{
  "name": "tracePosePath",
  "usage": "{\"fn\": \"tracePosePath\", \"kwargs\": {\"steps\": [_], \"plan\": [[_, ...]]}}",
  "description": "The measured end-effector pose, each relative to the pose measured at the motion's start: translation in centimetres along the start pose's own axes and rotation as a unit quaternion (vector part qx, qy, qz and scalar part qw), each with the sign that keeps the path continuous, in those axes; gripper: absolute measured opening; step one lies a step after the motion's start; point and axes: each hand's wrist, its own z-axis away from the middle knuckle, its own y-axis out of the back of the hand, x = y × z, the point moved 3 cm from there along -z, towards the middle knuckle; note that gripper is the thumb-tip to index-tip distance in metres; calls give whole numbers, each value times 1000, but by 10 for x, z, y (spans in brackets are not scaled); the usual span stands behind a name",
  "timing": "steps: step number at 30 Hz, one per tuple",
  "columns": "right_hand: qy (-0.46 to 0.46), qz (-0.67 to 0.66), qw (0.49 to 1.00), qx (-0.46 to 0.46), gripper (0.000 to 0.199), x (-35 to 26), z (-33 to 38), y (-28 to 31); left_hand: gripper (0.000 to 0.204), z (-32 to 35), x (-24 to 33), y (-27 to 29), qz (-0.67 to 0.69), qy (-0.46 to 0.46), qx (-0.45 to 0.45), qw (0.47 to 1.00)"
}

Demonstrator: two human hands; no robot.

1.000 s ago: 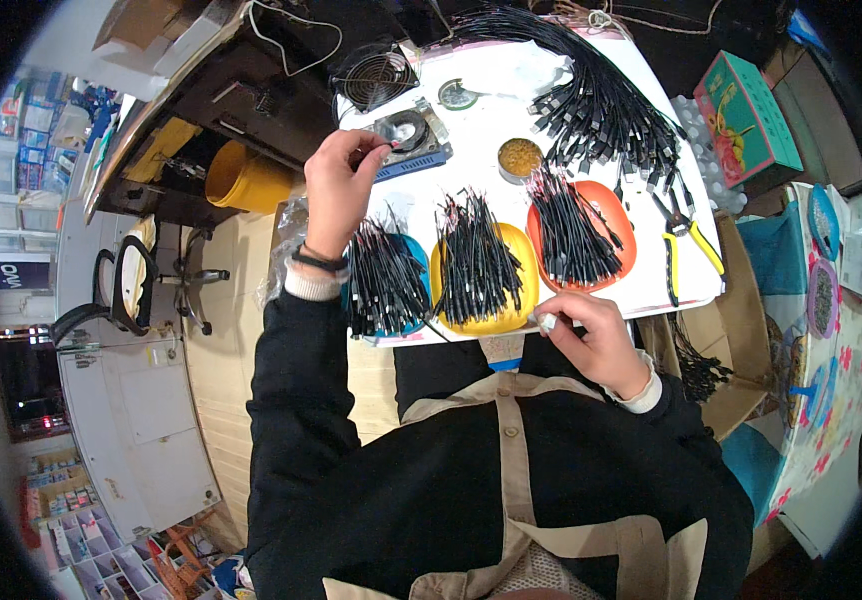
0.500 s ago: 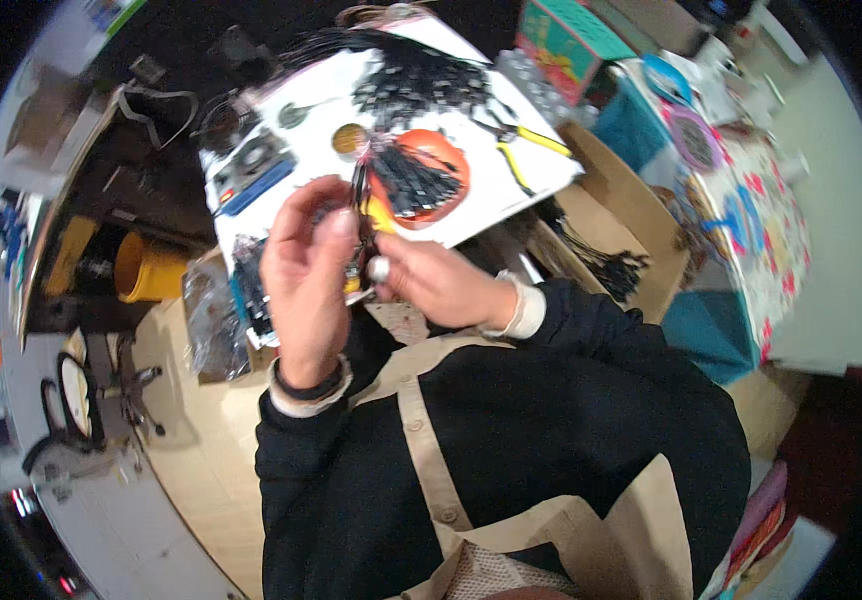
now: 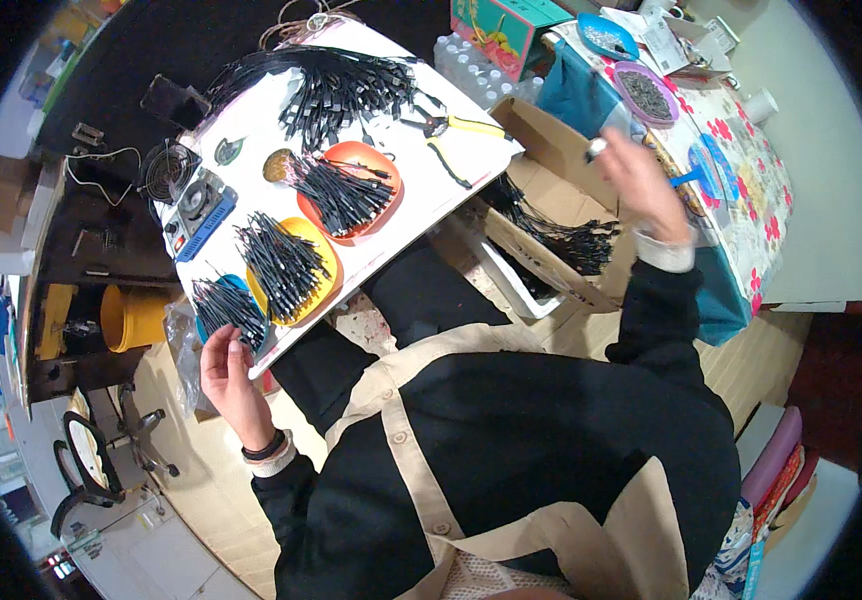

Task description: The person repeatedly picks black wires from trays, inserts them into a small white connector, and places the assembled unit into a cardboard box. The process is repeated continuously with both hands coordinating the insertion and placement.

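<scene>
My left hand (image 3: 235,388) is at the near left corner of the white work table (image 3: 421,215). Its curled fingers and thumb close on the ends of black cables (image 3: 223,305) that lie in a blue dish. Out to the right, my right hand (image 3: 646,190) hangs in the air between a cardboard box and the flowered side table; something white covers one fingertip, and motion blurs its fingers. Bunches of black cables also fill a yellow dish (image 3: 323,262) and an orange dish (image 3: 391,192). A large heap of black cables (image 3: 341,95) spreads across the far side.
Yellow-handled pliers (image 3: 471,127) lie near the table's right edge, a round amber tin (image 3: 277,165) beside the orange dish. The open cardboard box (image 3: 561,165) holds more cables. A pink bowl of small grey pieces (image 3: 646,97) and a blue bowl (image 3: 606,38) stand on the side table (image 3: 766,200).
My hands have parted from above the middle of the work table. The left moved down-left to the blue dish; the right swung far right toward the side table. My view has shifted too.
</scene>
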Motion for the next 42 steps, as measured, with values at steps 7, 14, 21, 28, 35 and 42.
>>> {"fn": "tracePosePath", "kwargs": {"steps": [7,14,21,28,35,42], "plan": [[-108,147,949,-255,27,120,-41,-250,15,2,-14,25,-155,-10,49,987],[-84,169,950,-248,24,107,-58,-291,11,-25,-15,40,-414,-76,95,902],[-73,82,987,-122,19,116,-29,-232,15,-86,-20,22,-451,-103,91,882],[-219,22,954,-206,22,111,13,-192,26,-119,-34,-8,-544,-121,73,827],[-213,6,959,-188,23,61,2,-157,22,-121,-48,-1,-506,-43,60,859],[6,20,994,-109,17,-81,-23,-99,17,-111,-37,11,-403,-46,98,909]]}}
